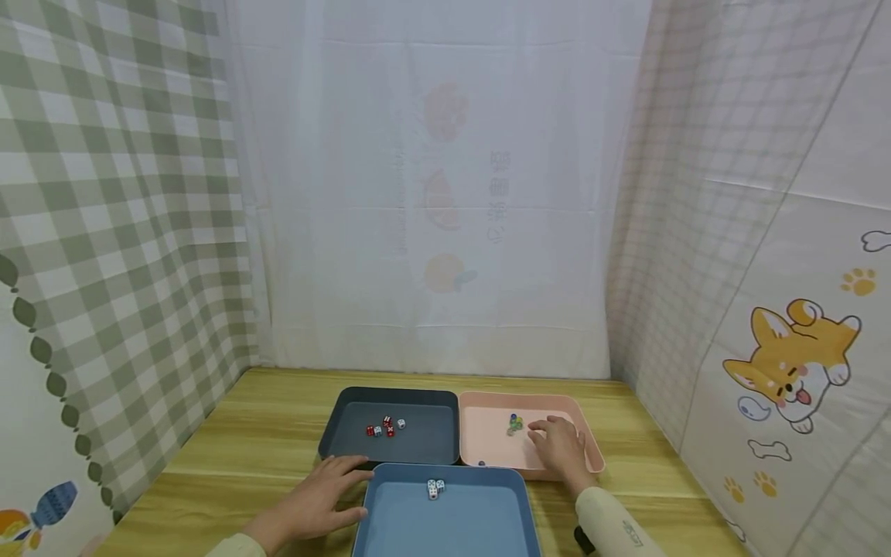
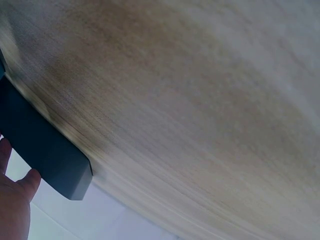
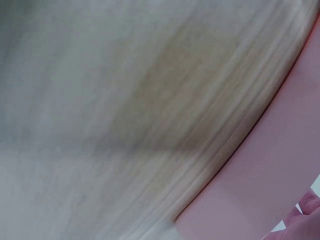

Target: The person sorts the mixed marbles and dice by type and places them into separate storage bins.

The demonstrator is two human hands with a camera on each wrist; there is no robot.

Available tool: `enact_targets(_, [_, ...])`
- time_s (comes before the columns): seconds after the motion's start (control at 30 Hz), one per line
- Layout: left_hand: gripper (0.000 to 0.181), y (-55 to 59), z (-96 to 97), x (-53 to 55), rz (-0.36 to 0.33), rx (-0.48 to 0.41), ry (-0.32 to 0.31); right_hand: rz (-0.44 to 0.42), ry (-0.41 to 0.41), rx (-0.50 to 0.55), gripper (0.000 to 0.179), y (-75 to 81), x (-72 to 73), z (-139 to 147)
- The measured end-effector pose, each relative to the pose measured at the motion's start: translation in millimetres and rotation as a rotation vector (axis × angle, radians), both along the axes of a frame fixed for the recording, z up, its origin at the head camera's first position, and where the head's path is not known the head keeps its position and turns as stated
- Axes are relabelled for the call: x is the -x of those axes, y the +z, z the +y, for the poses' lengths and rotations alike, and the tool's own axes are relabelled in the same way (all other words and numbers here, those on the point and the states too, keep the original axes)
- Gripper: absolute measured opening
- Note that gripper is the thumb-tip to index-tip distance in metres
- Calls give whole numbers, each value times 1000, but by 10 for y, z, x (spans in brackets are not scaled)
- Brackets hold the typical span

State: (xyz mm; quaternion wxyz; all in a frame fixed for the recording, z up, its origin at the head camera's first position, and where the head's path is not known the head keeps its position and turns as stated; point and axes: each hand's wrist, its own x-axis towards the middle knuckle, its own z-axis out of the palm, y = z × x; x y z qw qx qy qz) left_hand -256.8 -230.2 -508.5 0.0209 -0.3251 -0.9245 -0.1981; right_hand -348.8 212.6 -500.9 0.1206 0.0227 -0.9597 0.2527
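My right hand [image 1: 562,450] is over the right part of the pink tray [image 1: 480,410], fingers loosely bent and pointing left, with nothing visible between them. Just left of its fingertips lies a small cluster of coloured glass marbles [image 1: 515,423]; a single dark marble [image 1: 482,463] sits by the tray's near left corner. My left hand [image 1: 316,499] spreads its fingers at the left rim of the blue tray [image 1: 445,534], close to the front of the dark tray [image 1: 425,445]. Whether it touches either rim I cannot tell. Three white dice [image 1: 433,489] are in the blue tray.
Several red and white dice [image 1: 387,427] lie in the dark tray. All three trays stand close together on a wood-grain table [image 1: 230,456]. A checked curtain [image 1: 132,193] hangs on the left, a pale one [image 1: 348,232] behind, and a printed cloth [image 1: 766,271] on the right.
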Motion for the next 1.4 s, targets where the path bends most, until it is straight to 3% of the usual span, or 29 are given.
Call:
enact_targets(0.53, [57, 13, 18, 7, -5, 6, 3, 3, 38, -8, 18, 27, -127, -89])
enact_targets(0.8, [56, 16, 15, 14, 16, -6, -15, 18, 121, -4, 21, 18, -212, -122])
enact_targets(1.07, [54, 54, 46, 53, -17, 52, 26, 11, 194, 26, 25, 26, -323, -155])
enact_targets(1.4, [32, 206, 201, 182, 100, 63, 71, 32, 291, 39, 34, 67, -471, -128])
